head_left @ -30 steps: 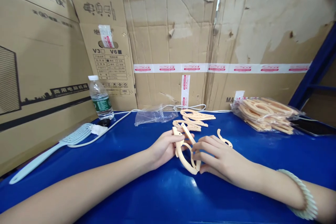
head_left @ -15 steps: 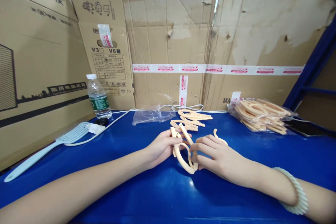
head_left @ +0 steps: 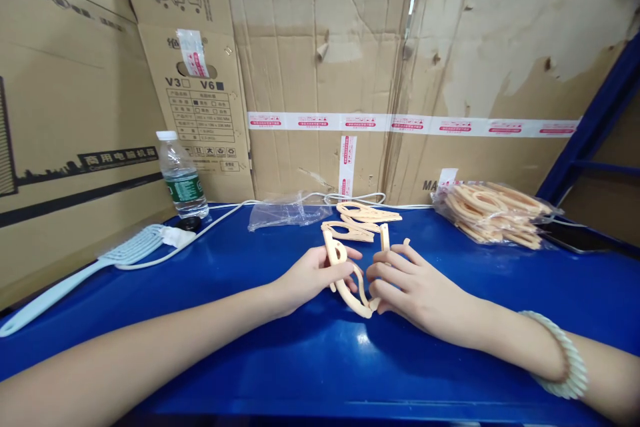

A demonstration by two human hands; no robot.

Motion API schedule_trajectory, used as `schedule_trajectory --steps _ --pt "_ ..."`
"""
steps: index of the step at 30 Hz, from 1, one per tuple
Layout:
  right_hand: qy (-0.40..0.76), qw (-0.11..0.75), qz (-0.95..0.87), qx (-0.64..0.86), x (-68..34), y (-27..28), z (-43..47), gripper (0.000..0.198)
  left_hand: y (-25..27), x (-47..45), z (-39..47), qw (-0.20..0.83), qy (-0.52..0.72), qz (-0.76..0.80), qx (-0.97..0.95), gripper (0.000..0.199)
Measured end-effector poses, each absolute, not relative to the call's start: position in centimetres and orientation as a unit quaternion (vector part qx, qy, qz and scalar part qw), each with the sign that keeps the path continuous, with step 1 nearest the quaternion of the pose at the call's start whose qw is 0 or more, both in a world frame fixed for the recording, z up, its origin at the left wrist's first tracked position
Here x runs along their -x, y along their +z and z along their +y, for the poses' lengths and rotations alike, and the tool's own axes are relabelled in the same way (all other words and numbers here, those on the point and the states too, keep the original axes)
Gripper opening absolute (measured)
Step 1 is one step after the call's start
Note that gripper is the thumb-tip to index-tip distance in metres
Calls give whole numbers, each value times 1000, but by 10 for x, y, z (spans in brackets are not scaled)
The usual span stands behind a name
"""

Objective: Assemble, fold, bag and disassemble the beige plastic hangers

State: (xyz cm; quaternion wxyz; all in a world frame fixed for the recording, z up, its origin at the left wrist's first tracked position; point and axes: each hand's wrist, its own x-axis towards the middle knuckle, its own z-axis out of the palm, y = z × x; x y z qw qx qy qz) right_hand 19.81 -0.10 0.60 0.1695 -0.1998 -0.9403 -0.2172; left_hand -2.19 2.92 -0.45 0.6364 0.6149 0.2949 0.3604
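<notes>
Both the left hand [head_left: 311,281] and the right hand [head_left: 420,290] grip one pale jointed piece [head_left: 351,299]

Far to the left of the hands stands a printed cardboard box [head_left: 75,87], with a light-blue hairbrush [head_left: 120,250] lying beyond the left forearm. Next come a labelled water bottle [head_left: 184,183], a small black round object [head_left: 189,223] at its foot, and a white cable [head_left: 220,219] trailing along behind the hands. Farther right, beyond the left hand, lies a crumpled clear plastic sheet [head_left: 287,213]. The left hand pinches the curved arm of the jointed piece, thumb in front; the piece is held tilted above the blue table [head_left: 300,367], directly between the hands. Just beyond its upper end, flat pale pieces [head_left: 385,215] overlap one another. The right hand's fingers are curled around the straight arm, whose tip [head_left: 385,235] pokes out above them. Behind its knuckles shows the end of a pale hook [head_left: 414,253], mostly hidden. Well beyond the right hand sit a clear bag of similar pieces [head_left: 500,210] and a dark flat device [head_left: 575,238], while a pale green bracelet [head_left: 570,357] circles the right wrist
</notes>
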Motion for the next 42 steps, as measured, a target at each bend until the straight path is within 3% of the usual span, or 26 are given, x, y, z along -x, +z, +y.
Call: schedule_trajectory --steps 4,9,18,25,29,31,35,42 --pt "-201 155 -943 216 -199 5 -3 30 -5 23 28 565 342 327 -676 26" --pt "-196 143 -941 236 -201 5 -5 31 -1 21 26 531 324 342 -704 34" --pt "-203 158 -936 242 -203 4 -9 23 0 15 20 578 336 359 -651 48" --pt "-344 192 -910 131 -202 15 -20 25 -1 14 22 602 377 398 -580 45" --pt "-159 281 -923 211 -228 42 -12 13 3 13 22 619 383 402 -556 43" --pt "-73 302 -913 265 -245 55 -2 24 6 12 21 628 381 394 -553 42" --pt "-30 249 -932 264 -268 67 17 9 9 11 21 642 389 394 -531 40" --pt "96 145 -952 250 -256 53 20 15 9 12 21 642 385 400 -529 38"
